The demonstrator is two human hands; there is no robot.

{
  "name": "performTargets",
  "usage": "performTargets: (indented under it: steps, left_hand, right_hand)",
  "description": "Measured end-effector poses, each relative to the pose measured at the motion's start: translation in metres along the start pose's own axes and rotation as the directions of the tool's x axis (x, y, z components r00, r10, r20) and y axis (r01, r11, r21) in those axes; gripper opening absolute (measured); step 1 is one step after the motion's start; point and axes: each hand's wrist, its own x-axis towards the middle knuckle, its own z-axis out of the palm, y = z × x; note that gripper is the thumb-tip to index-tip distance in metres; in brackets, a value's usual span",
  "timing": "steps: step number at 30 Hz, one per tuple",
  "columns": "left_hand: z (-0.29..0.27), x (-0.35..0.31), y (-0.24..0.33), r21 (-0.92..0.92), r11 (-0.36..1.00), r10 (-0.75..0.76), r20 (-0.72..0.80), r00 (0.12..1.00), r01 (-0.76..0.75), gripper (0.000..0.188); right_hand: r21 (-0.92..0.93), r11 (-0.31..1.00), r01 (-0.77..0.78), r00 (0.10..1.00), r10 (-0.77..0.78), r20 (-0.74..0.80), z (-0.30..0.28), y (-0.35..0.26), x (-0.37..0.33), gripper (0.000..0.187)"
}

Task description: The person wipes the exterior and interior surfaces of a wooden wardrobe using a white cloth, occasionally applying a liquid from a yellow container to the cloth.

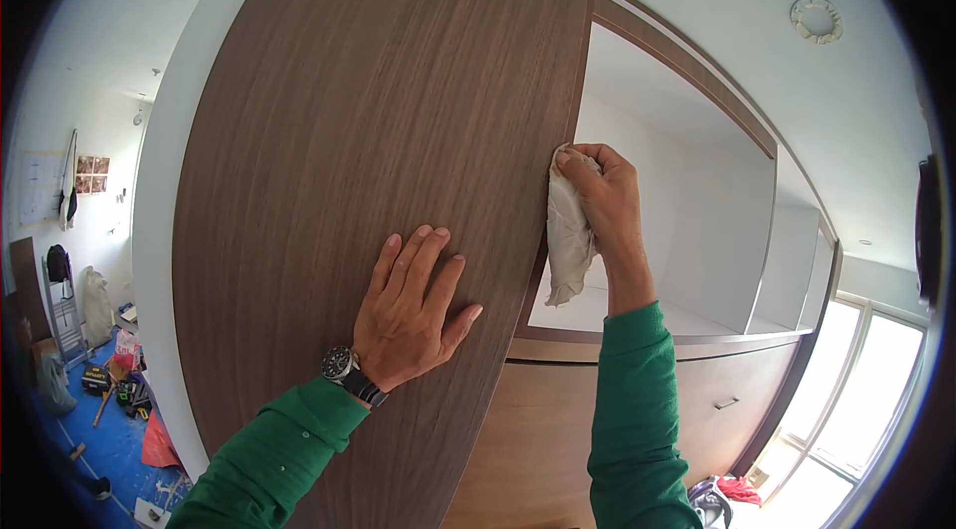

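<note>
A tall brown wood-grain panel [398,91] fills the middle of the view. My left hand [418,305] lies flat on its lower face, fingers spread, with a watch [340,364] on the wrist. At the panel's right edge my right hand [604,192] pinches a crumpled off-white cloth [572,230]. The cloth hangs down along that edge, and its upper end is between thumb and fingers. Behind the right hand opens a white-lined cabinet compartment [707,180].
Lower wooden doors with a handle [728,402] run beneath the compartment. A ceiling ring [816,20] is at upper right, and bright windows [866,350] at far right. Tools and bags lie on a blue floor covering [119,444] at left, near a stepladder [68,325].
</note>
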Motion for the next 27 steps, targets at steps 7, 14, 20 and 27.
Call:
performTargets:
  steps: [7,14,20,27]
  left_hand:
    - [0.000,-0.001,0.001,0.008,1.000,0.002,-0.011,1.000,-0.002,0.053]
    - [0.001,-0.001,-0.001,-0.005,1.000,-0.005,-0.004,1.000,0.005,0.055]
    - [0.000,0.000,0.001,-0.030,1.000,-0.008,-0.002,1.000,0.008,0.054]
    - [0.001,0.000,0.002,-0.034,0.999,0.005,-0.014,1.000,-0.006,0.056]
  right_hand:
    - [-0.038,0.991,-0.130,0.991,0.131,0.007,-0.002,-0.016,0.012,0.024]
    - [-0.044,0.984,-0.175,0.984,0.176,0.029,-0.003,-0.007,-0.005,0.022]
    - [-0.061,0.989,-0.137,0.990,0.138,0.006,-0.005,-0.011,0.013,0.022]
    - [-0.024,0.992,-0.124,0.992,0.124,0.001,-0.004,-0.013,0.011,0.023]
